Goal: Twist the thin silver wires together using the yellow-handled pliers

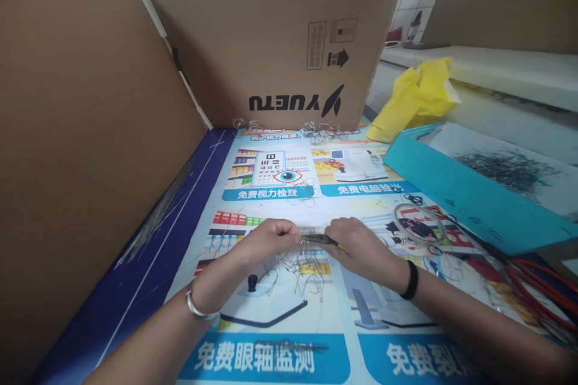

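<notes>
My right hand (354, 242) is wrapped round a pair of pliers (320, 239) with dark jaws and a bit of yellow on the handle. The jaws point left, towards my left hand (273, 239), whose thumb and fingers are pinched together at the tips. Thin wire shows at those fingertips, close to the plier jaws; its exact grip is partly hidden. Beneath and between both hands lies a loose tangle of thin wires (311, 267) on the printed sheet. A small bundle of dark straight wires (291, 346) rests nearer to me.
Cardboard panels (271, 30) stand at the left and back. Wire scraps (316, 130) lie along the back panel's foot. At right are a turquoise box (433, 192) holding many cut wires (501, 169), a yellow bag (413, 99), a clear round dish (419, 222) and orange-red handles (537, 289).
</notes>
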Available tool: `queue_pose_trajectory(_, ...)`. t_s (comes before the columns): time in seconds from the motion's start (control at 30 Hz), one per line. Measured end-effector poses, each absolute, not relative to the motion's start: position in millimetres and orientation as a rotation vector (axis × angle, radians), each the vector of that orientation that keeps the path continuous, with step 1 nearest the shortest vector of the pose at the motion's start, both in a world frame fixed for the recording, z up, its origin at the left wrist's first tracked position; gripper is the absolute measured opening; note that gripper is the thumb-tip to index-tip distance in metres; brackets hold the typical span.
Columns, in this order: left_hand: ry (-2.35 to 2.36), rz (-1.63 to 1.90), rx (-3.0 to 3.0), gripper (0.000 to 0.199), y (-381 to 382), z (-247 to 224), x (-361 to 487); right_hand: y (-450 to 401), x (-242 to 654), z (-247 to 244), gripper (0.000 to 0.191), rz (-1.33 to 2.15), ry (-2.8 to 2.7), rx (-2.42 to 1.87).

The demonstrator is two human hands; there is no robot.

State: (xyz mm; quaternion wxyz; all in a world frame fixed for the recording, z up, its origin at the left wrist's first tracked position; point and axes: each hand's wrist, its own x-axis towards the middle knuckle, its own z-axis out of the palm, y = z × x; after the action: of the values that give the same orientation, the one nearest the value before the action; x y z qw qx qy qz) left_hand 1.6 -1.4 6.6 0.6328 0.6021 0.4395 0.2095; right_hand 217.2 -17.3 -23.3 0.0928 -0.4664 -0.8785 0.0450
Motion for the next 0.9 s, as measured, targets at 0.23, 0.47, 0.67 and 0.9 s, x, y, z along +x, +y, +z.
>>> queue_pose_trajectory(0.23, 1.071, 0.429, 1.463, 0.013, 0.7, 0.4, 0.5, -20.8, 216.0, -18.6, 0.011, -0.066, -2.623, -1.384)
queue_pose_trajectory(0.47, 1.091, 0.408, 1.475, 0.013, 0.5, 2.0, 1.3, -21.7, 214.6, -15.7, 0.016, 0.000, -2.655, -1.377)
queue_pose_trajectory(0.67, 1.130, 0.416, 1.500, 0.013, 0.3, -0.1, 2.6, -22.3, 213.7, -16.4, 0.010, -0.161, -2.640, -1.379)
queue_pose_trajectory(0.9, 1.163, 0.438, 1.528, 0.012, 0.6, -5.6, 2.4, -23.1, 209.3, -13.4, 0.009, -0.262, -2.654, -1.405)
